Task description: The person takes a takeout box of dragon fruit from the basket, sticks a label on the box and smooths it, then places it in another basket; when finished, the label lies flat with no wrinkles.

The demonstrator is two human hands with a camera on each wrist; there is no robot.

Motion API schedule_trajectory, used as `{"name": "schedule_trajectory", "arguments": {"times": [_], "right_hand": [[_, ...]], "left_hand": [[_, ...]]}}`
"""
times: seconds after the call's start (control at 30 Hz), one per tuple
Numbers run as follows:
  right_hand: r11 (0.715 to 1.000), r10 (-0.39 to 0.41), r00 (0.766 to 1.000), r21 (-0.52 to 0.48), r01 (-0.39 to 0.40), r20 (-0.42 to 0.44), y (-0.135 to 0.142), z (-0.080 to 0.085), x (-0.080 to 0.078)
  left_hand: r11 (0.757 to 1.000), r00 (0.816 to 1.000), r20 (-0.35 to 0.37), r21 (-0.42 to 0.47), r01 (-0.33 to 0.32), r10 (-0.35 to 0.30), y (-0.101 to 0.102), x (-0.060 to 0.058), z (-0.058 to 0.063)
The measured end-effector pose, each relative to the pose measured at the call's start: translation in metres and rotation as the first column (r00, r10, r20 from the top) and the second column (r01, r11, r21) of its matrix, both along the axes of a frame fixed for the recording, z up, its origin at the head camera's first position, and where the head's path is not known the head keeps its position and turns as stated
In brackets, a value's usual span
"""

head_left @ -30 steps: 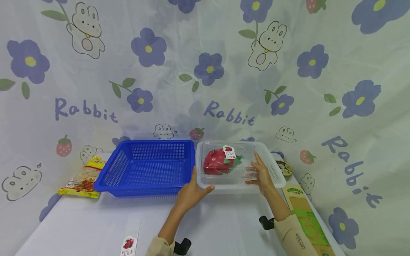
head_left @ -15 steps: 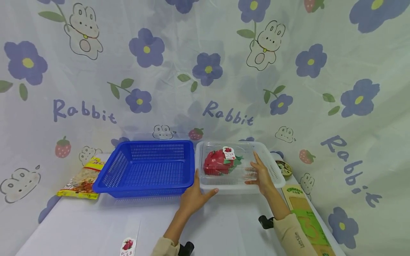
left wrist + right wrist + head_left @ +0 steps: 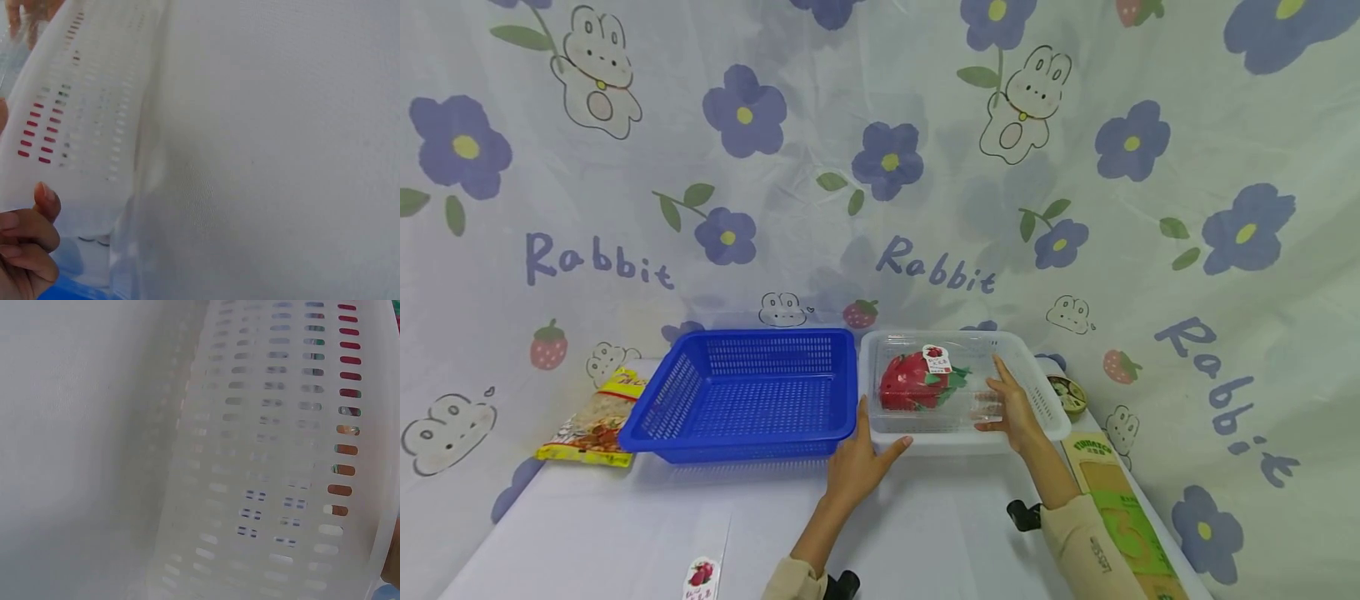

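A clear plastic box [image 3: 970,358] with a red dragon fruit [image 3: 910,382] inside and a label on top sits in the white basket [image 3: 1047,412]. My left hand [image 3: 853,467] grips this basket's near left corner, its thumb over the front rim. In the left wrist view, curled fingers [image 3: 28,234] lie against the outer wall. My right hand [image 3: 1018,417] reaches over the front rim and holds the box's right end, fingers spread along it. The right wrist view shows mostly the basket's slotted front wall [image 3: 262,456], hiding most of that hand.
A blue basket [image 3: 655,446] stands left of the white one, with a yellow snack bag [image 3: 597,425] beyond it. On the right lie a round tin [image 3: 1067,396] and a long green-and-tan package [image 3: 1120,508]. A dragon fruit label [image 3: 702,577] lies near the front.
My left hand has shifted slightly right and toward me along the white basket's corner. The right hand stays at the box's right end, and the baskets stay put.
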State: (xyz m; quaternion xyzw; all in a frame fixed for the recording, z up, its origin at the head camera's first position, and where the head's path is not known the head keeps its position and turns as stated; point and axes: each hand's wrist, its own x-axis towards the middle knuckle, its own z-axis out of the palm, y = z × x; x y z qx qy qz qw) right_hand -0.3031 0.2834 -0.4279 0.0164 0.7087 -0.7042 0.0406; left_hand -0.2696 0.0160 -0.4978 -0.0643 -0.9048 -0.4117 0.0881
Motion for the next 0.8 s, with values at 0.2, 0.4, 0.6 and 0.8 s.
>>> {"name": "schedule_trajectory", "arguments": {"times": [0.2,0.4,0.6,0.8], "right_hand": [[1.0,-0.005,1.0,0.004,0.005,0.028,0.005,-0.002,-0.005],[1.0,-0.009,0.999,0.013,0.009,0.038,0.008,-0.004,-0.01],[1.0,0.001,0.998,0.013,-0.002,0.056,0.009,-0.005,-0.015],[1.0,0.006,0.998,0.025,-0.008,0.068,0.008,-0.006,-0.017]], "left_hand": [[1.0,1.0,0.02,-0.022,0.005,-0.005,0.0,-0.001,0.0],[1.0,1.0,0.016,-0.006,0.012,-0.012,0.001,-0.001,0.002],[1.0,1.0,0.022,-0.012,0.017,-0.016,-0.001,0.0,0.003],[1.0,1.0,0.014,-0.019,0.012,-0.012,-0.001,0.0,0.003]]}}
